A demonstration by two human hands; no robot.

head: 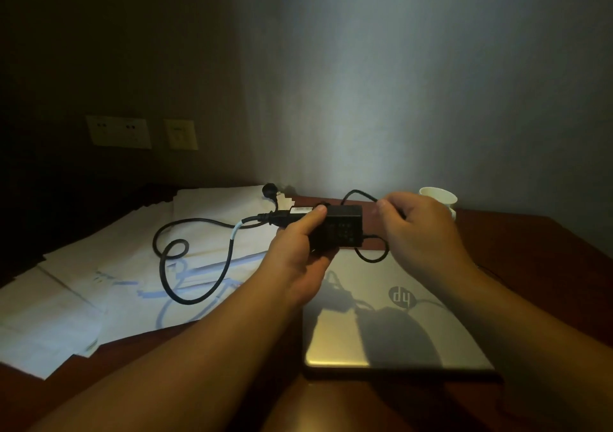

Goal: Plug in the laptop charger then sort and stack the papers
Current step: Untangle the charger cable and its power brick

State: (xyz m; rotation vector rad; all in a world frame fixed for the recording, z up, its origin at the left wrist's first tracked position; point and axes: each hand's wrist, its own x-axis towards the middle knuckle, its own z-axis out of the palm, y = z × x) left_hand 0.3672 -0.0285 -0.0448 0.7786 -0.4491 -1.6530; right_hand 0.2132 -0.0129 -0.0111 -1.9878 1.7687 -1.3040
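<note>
My left hand grips the black charger brick above the far edge of the shut silver laptop. My right hand pinches the thin cable that leaves the brick on the right. The thick mains cord loops over the white papers at the left, and its round plug lies on the far sheets. Wall sockets sit on the dark wall at the upper left.
A white cup stands at the back right by the wall. A smaller wall plate is beside the sockets. The brown desk runs to the right of the laptop. The light is dim at the left.
</note>
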